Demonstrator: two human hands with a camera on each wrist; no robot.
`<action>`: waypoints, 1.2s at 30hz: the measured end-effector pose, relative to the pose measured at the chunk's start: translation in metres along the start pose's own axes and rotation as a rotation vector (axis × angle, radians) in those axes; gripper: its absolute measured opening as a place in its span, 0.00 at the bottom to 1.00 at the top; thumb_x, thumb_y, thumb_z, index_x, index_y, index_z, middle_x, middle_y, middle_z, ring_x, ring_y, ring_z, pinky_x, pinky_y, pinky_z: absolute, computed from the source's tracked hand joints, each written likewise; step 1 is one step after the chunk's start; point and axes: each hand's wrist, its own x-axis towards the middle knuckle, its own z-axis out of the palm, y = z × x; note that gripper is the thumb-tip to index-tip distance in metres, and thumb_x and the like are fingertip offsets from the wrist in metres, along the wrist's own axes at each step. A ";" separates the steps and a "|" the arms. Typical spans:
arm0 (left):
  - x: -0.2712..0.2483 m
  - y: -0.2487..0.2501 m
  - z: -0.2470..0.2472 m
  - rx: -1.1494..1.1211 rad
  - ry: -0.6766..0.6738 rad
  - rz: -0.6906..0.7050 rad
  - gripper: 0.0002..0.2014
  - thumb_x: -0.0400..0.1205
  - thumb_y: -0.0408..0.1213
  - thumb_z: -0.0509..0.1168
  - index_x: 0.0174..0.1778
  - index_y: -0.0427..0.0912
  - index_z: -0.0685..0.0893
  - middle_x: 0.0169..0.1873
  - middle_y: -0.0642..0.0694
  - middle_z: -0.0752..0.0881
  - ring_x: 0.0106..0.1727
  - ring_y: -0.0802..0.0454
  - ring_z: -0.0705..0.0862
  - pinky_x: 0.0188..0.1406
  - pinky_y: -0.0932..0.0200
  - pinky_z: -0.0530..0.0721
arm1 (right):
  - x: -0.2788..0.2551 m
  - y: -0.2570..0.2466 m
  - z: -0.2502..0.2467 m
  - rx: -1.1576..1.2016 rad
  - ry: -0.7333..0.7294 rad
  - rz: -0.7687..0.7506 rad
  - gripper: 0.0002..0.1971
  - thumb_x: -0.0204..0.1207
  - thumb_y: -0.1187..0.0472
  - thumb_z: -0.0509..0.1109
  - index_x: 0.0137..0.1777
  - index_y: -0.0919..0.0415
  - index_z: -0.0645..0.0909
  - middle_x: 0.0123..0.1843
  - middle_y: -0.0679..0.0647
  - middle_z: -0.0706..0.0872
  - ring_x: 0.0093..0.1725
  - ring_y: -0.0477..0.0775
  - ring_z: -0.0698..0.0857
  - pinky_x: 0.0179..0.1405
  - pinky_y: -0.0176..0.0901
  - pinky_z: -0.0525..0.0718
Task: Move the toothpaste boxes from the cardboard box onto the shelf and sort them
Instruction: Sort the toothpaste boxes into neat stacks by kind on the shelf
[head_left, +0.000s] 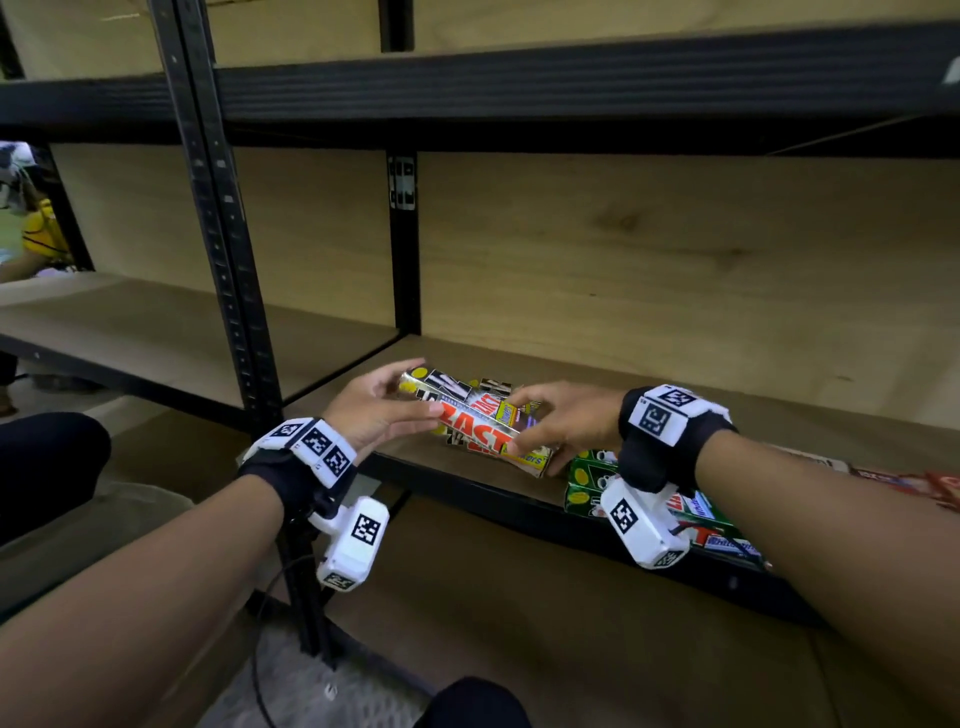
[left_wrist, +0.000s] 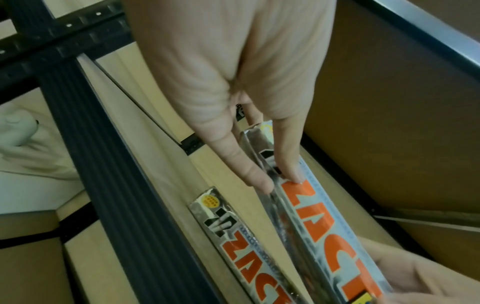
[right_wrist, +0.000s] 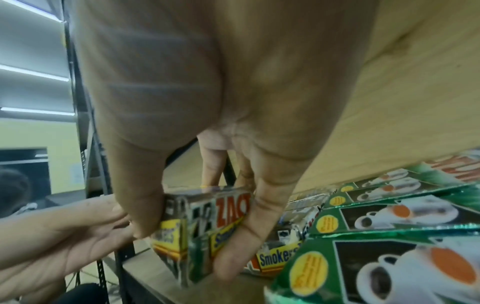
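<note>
A silver toothpaste box (head_left: 475, 418) with red ZACT lettering is held just above the shelf board (head_left: 727, 405), near its front left corner. My left hand (head_left: 428, 387) pinches its left end between thumb and fingers (left_wrist: 287, 156). My right hand (head_left: 514, 426) grips its right end, thumb on one side and fingers on the other, and appears to hold two boxes (right_wrist: 207, 222) together. More silver boxes lie beneath, one of them (left_wrist: 239, 246) flat on the board. Green toothpaste boxes (head_left: 587, 478) are stacked just right of them, under my right wrist.
Black uprights (head_left: 228, 291) stand left of the boxes and a black beam (head_left: 571, 88) crosses overhead. Reddish boxes (head_left: 924, 483) lie at the far right of the shelf. Bare board (head_left: 675, 374) runs behind the boxes. A person in yellow (head_left: 41, 234) sits beyond the left bay.
</note>
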 end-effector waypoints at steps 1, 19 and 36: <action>-0.001 -0.001 -0.002 0.031 0.004 -0.007 0.37 0.67 0.20 0.79 0.73 0.40 0.77 0.67 0.35 0.80 0.58 0.37 0.89 0.53 0.47 0.89 | 0.000 -0.001 0.003 -0.074 0.028 0.002 0.34 0.74 0.64 0.79 0.78 0.54 0.70 0.64 0.57 0.81 0.56 0.58 0.87 0.51 0.53 0.91; 0.013 -0.017 0.004 1.119 -0.160 0.075 0.41 0.66 0.45 0.83 0.75 0.65 0.73 0.71 0.54 0.72 0.73 0.53 0.73 0.73 0.56 0.70 | -0.026 0.010 0.002 -0.917 0.238 0.046 0.40 0.64 0.34 0.79 0.75 0.46 0.73 0.74 0.49 0.78 0.69 0.54 0.78 0.64 0.49 0.80; 0.024 -0.025 0.045 1.384 -0.421 0.146 0.32 0.74 0.49 0.77 0.73 0.70 0.73 0.82 0.58 0.63 0.82 0.55 0.62 0.73 0.63 0.58 | -0.041 0.044 -0.004 -0.968 0.201 0.239 0.48 0.64 0.38 0.81 0.83 0.49 0.66 0.80 0.51 0.73 0.75 0.58 0.75 0.70 0.55 0.79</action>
